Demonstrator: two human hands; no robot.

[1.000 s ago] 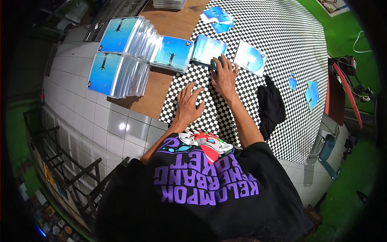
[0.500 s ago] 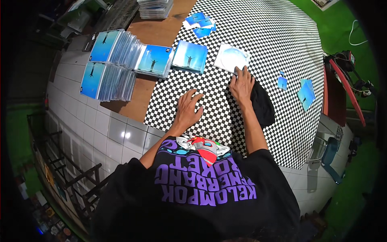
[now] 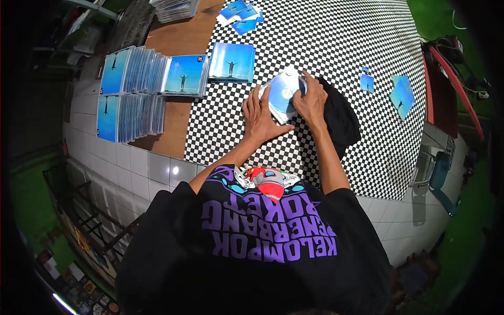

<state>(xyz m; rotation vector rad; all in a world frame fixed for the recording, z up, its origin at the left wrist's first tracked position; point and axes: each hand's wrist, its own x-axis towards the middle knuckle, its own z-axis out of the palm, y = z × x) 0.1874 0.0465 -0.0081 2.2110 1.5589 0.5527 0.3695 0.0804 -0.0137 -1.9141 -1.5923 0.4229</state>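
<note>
A CD [image 3: 282, 92] with a pale blue and white face lies over a white square CD tray [image 3: 280, 115], turned at an angle in front of me. My left hand [image 3: 258, 116] grips its left side, fingers along the edge and thumb by the lower corner. On the right side, my right hand [image 3: 312, 102] curls its fingers round the edge, with the thumb at the disc's rim. A heap of black cloth [image 3: 340, 116] lies beside my right wrist. Left of the disc is a pile of square blue picture inserts [image 3: 231, 62].
CD cases [image 3: 185, 76] adjoin two long rows of cases [image 3: 137, 71] on a brown board at left. Another stack [image 3: 175, 9] stands farther back. Small blue cards [image 3: 241, 14] lie at the far side, blue sheets [image 3: 402, 98] at right, on a checkered tablecloth [image 3: 325, 31].
The white tray has come nearer and turned. My left hand has moved from the bare cloth to its left side. My right hand has shifted to its right edge.
</note>
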